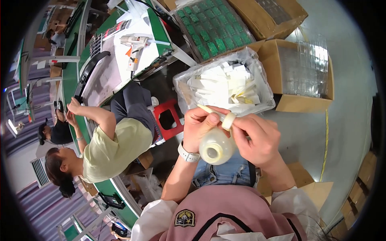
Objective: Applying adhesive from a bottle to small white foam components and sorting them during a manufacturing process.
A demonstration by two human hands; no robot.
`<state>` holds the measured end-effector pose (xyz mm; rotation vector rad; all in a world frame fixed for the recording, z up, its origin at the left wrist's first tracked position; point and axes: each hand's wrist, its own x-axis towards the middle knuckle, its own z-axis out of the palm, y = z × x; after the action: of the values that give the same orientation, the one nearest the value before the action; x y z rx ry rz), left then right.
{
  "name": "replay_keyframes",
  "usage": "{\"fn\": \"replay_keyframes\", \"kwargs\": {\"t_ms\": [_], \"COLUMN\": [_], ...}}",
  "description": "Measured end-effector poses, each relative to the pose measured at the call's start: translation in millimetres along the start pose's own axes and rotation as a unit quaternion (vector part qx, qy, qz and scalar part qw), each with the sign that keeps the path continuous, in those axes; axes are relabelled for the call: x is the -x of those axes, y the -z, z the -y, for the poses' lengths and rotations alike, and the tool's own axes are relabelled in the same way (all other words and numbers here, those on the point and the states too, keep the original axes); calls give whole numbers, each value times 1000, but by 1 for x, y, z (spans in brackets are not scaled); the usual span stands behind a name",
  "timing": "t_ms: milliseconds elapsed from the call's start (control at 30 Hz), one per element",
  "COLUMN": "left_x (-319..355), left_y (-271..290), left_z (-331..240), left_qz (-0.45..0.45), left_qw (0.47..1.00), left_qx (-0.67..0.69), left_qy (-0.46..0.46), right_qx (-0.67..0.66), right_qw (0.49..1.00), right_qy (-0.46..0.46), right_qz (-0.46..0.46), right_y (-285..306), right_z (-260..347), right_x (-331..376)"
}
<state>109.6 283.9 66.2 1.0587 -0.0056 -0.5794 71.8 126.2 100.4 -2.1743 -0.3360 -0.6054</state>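
A translucent, rounded squeeze bottle (219,143) is held in front of my chest, its open mouth turned toward me. My left hand (197,126) wraps around the bottle's left side, with a white watch on the wrist. Between the thumb and fingers of my right hand (259,138) is a cream-coloured ribbed nozzle cap (228,121), off the bottle's mouth. Its pale tapered spout (206,109) points left across my left fingertips. Just beyond both hands lies a plastic-lined bin (183,86) full of white and yellowish paper strips (225,82).
Open cardboard boxes (297,105) with clear plastic trays stand at the right. Beyond the bin is a tray of green pieces (213,30). A hot glue gun (134,42) rests on the green bench. Left of me, a person (116,148) works beside a red stool (169,118).
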Motion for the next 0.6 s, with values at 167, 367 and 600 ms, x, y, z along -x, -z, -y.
{"fn": "replay_keyframes", "kwargs": {"t_ms": [167, 367, 600], "left_x": [8, 21, 30], "left_y": [-20, -27, -29], "left_z": [-23, -35, -34], "left_qz": [3, -29, -45], "left_qw": [999, 994, 983], "left_qx": [-52, -95, -160], "left_qy": [-16, -39, -80], "right_qx": [-142, -202, -229], "right_qw": [981, 969, 967], "right_qy": [-115, -139, -103], "right_qz": [-59, -28, -45], "right_y": [3, 8, 5], "right_z": [4, 9, 11], "right_x": [12, 7, 9]}}
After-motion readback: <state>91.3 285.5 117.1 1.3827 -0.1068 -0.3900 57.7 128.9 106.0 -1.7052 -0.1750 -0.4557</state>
